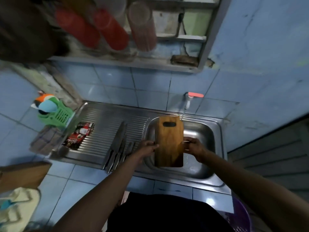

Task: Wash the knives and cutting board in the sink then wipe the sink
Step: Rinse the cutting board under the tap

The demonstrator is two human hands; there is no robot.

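Note:
A wooden cutting board [169, 141] with a handle slot at its far end is held over the steel sink basin [202, 131]. My left hand [148, 147] grips its left edge and my right hand [192, 145] grips its right edge. A thin stream of water runs from the tap [189, 99] with the pink handle and lands near the board's far right corner. Several steel knives [117, 144] lie side by side on the ribbed drainboard [100, 124], just left of my left hand.
A red packet [80, 135] lies on the drainboard's left part. A green basket [57, 113] with sponges and a folded cloth [44, 141] sit at the counter's left. A wall rack with red tumblers [107, 29] hangs overhead. Another wooden board [23, 174] lies at left.

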